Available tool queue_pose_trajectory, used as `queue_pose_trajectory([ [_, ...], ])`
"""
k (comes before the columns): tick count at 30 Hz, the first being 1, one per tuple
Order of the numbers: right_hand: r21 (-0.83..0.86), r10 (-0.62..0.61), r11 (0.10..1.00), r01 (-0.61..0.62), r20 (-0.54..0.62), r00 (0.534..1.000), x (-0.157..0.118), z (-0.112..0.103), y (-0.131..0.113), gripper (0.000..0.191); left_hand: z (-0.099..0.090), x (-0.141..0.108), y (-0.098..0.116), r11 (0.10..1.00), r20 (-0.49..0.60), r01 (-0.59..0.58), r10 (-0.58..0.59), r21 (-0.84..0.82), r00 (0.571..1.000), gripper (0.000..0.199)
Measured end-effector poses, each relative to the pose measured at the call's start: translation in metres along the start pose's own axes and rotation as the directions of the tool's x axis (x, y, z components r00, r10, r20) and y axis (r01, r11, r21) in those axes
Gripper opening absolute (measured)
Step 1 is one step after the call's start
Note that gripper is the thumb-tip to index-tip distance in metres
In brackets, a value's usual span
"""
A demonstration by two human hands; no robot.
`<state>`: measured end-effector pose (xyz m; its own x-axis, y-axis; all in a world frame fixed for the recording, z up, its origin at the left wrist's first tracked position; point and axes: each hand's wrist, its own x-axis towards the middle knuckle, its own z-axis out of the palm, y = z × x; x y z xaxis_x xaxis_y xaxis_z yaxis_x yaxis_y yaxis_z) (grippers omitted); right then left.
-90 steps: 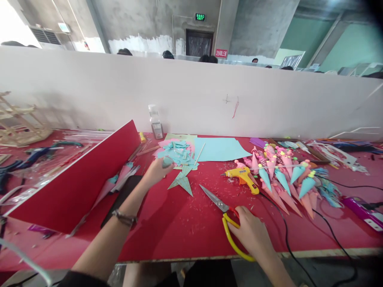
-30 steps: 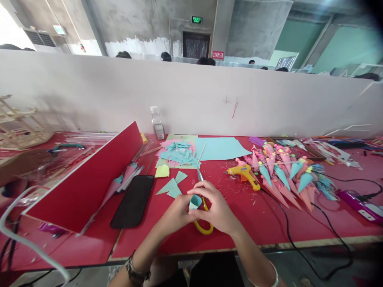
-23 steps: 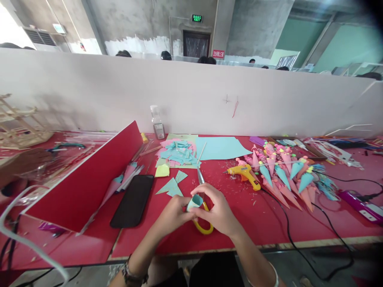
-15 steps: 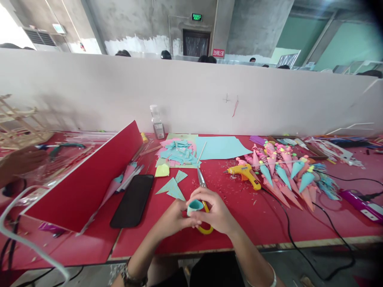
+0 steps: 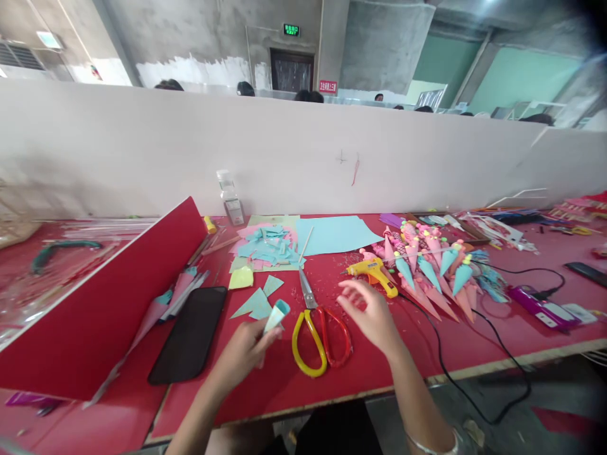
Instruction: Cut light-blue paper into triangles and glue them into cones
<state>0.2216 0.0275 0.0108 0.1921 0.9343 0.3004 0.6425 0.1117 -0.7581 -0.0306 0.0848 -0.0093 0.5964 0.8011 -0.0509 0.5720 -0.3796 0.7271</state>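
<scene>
A light blue rolled paper cone [image 5: 277,315] is held in my left hand [image 5: 249,349], its open end up and to the right. My right hand [image 5: 363,311] is raised over the red table with fingers apart and nothing in them, just below the yellow glue gun [image 5: 374,270]. Between my hands lie scissors [image 5: 309,299] with one yellow and one red handle. Cut light blue paper pieces [image 5: 253,303] lie just beyond my left hand. To the right of the glue gun is a heap of pink and blue cones [image 5: 429,265].
A black phone [image 5: 192,335] and an upright red board [image 5: 109,303] stand at the left. Farther back are a bottle [image 5: 231,201], paper scraps [image 5: 272,245] and a blue sheet [image 5: 336,235]. A black cord [image 5: 439,344] hangs over the table's front edge.
My hands have parted; my right hand has let go of the cone and moved right, and my left hand has moved left with it. The scissors are uncovered. The view has shifted.
</scene>
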Motion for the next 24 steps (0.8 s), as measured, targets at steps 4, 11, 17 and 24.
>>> queue_pose_trajectory([
  [4,-0.644,0.048,0.737,-0.203,-0.250,0.967,0.014,-0.030,0.057,0.035,-0.019,0.007,-0.012,0.859,-0.225,0.237,-0.147,0.453,0.963,0.029],
  [11,-0.758,0.166,0.620,-0.202,-0.125,0.978,0.028,-0.045,0.102,0.026,-0.027,0.013,-0.024,0.716,-0.431,0.393,-0.141,0.577,0.891,0.040],
  [17,-0.735,0.104,0.646,-0.207,-0.184,0.978,0.022,-0.048,0.099,0.025,-0.020,0.014,-0.031,0.733,-0.545,0.186,0.287,0.655,0.788,0.048],
  [24,-0.755,0.100,0.596,-0.273,-0.267,0.958,0.020,-0.060,0.083,0.029,-0.012,0.011,0.001,0.902,-0.321,0.091,0.055,0.421,0.945,0.022],
])
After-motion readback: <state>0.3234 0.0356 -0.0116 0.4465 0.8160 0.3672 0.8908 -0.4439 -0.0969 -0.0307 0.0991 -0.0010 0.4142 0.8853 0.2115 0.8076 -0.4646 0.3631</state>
